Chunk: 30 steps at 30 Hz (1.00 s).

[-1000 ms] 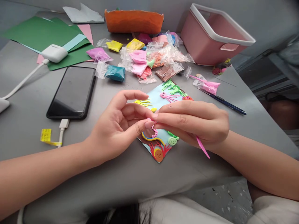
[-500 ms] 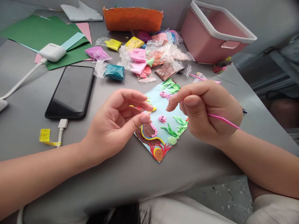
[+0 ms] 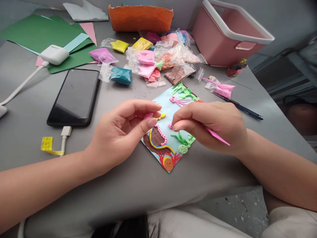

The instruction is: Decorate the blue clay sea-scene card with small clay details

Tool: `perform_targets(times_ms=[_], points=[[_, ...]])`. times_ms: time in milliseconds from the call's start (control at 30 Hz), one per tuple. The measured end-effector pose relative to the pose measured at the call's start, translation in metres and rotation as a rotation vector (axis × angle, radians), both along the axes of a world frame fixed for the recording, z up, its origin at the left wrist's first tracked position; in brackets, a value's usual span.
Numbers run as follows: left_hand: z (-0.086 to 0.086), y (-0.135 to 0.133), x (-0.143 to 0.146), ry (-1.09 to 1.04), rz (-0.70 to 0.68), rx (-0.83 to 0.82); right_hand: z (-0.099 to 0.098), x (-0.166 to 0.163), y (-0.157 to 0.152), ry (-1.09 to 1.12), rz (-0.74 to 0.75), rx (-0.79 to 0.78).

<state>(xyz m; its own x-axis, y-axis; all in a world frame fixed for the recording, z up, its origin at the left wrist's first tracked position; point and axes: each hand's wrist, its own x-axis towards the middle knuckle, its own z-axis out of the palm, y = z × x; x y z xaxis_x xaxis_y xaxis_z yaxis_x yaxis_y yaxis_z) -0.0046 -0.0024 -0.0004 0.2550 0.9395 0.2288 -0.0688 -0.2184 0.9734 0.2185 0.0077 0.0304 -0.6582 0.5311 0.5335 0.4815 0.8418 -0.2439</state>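
Note:
My left hand is curled over the left side of the picture card, its thumb and fingers around a small piece of pink clay. Across from it, my right hand is closed on a pink clay modelling tool, whose tapered end sticks out below the palm. Thumb and index fingertip of that hand almost meet. Beneath both hands lies the light-blue card with a clay sea scene: a pink octopus, green weeds, red coral and a brown patch. My right hand covers part of the card.
Several bags of coloured clay lie behind the card. A phone on a cable is at left, near green paper. A pink bin and an orange container stand at the back. A pen lies at right.
My right hand has moved slightly left and down, uncovering the pen and a pink clay bag. Its tool has shifted left. More pink clay shows between my left fingers.

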Motion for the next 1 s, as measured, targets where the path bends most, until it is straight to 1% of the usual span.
perform_targets(times_ms=[233, 400, 600, 700, 800, 900, 1000], points=[[0.003, -0.001, -0.002, 0.073, 0.022, -0.012, 0.004, 0.001, -0.002, 0.005, 0.031, -0.003], [0.001, 0.001, -0.002, 0.051, 0.035, -0.019, 0.002, 0.001, -0.002, 0.065, 0.090, -0.050], [0.002, 0.002, -0.004, 0.055, 0.043, -0.122, 0.003, 0.005, -0.001, 0.110, 0.069, 0.035], [0.002, 0.003, -0.006, 0.005, 0.015, -0.147, 0.006, 0.005, 0.000, 0.159, 0.043, 0.127], [0.003, 0.003, -0.005, -0.086, -0.001, -0.167, 0.003, 0.001, 0.001, 0.194, 0.005, 0.191], [0.004, 0.003, -0.003, -0.189, -0.012, -0.218, -0.003, -0.002, 0.001, 0.236, 0.024, 0.181], [0.004, 0.004, -0.002, -0.209, -0.033, -0.269, -0.007, -0.002, 0.001, 0.259, 0.022, 0.159]])
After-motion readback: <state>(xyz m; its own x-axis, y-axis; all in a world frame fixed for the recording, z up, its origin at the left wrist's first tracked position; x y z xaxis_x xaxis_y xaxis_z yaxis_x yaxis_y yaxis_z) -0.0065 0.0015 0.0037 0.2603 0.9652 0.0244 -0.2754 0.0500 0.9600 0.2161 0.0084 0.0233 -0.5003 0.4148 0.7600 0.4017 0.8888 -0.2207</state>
